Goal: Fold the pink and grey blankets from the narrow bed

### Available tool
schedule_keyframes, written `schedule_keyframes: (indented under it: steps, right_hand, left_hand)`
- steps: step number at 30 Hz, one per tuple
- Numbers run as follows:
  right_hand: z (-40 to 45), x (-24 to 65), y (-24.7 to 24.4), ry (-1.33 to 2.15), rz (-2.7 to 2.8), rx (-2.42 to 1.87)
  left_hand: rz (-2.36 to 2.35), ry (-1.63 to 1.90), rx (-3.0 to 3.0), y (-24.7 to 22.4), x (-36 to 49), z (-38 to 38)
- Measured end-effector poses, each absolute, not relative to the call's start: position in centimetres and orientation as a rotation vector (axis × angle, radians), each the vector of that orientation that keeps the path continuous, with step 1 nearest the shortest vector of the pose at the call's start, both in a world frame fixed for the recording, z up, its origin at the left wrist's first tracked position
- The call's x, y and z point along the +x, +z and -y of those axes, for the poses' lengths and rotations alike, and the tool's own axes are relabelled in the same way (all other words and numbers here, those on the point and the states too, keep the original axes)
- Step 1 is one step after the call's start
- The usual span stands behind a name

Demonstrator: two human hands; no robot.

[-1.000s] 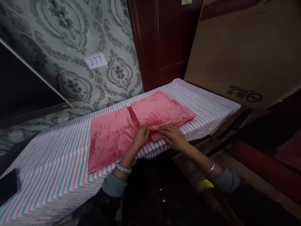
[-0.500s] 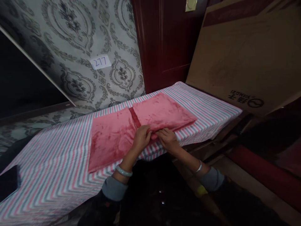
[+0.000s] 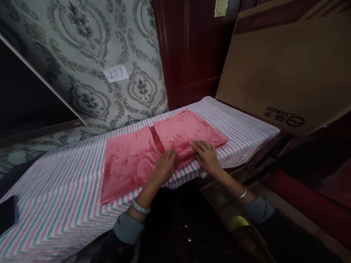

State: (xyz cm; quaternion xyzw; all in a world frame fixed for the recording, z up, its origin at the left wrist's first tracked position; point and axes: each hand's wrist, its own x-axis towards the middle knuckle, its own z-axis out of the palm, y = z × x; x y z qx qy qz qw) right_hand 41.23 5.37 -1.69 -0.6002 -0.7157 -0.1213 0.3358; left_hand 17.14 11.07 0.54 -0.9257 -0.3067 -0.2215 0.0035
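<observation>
A pink plush cloth (image 3: 128,157) lies folded on a striped tablecloth (image 3: 71,182), its two folded sides separated by a narrow darker red strip. At the near end of that strip, my left hand (image 3: 165,166) has its fingers closed on the cloth's front edge. My right hand (image 3: 207,157) grips the same edge farther right, its fingers curled over the fabric and the thumb underneath. Between both hands the cloth is rumpled and hangs slightly toward me.
A large cardboard box (image 3: 285,69) leans at the back right, beside a dark red door (image 3: 192,47). A dark flat device (image 3: 8,213) lies at the table's left edge. Behind the table is a patterned wall with a numbered paper (image 3: 116,73).
My right hand has moved right along the front edge, widening the space between my hands. The edge between them is now spread flatter and lower. The view has shifted slightly.
</observation>
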Motion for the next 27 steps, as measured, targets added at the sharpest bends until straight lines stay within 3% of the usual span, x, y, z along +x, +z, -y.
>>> schedule_keyframes:
  steps: [11, 18, 23, 27]
  right_hand:
    - [-5.3, 43.4, -4.5, -0.341, 1.987, -1.434]
    - [-7.4, 47.2, -2.6, -0.304, 1.77, -1.407]
    - [-11.4, 52.2, -1.1, -0.178, 1.479, -1.688]
    - [-12.4, 54.7, -1.7, 0.312, 1.261, -1.843]
  left_hand:
    - [0.814, -0.505, -2.966, 1.0, 16.4, -9.5]
    - [0.988, -0.838, -2.906, 3.8, 17.4, -9.4]
    - [1.191, -0.412, -2.831, 2.9, 20.3, -9.4]
    - [1.324, -0.148, -2.861, 0.8, 20.8, -9.2]
